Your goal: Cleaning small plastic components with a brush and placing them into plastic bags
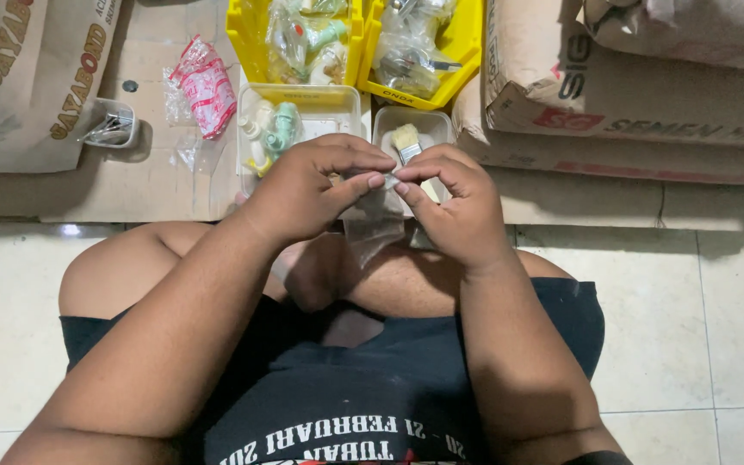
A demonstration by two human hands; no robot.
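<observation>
Left hand [303,189] and right hand [458,202] raised together, fingertips pinching top edge of small clear plastic bag [374,226], clear rectangular tray [348,102] with pale-bristled paintbrush [406,142] just beyond, yellow plastic bins [243,34] farther.

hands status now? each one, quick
Left hand: closed, pinching the top of a small clear plastic bag.
Right hand: closed, pinching the same bag.
</observation>
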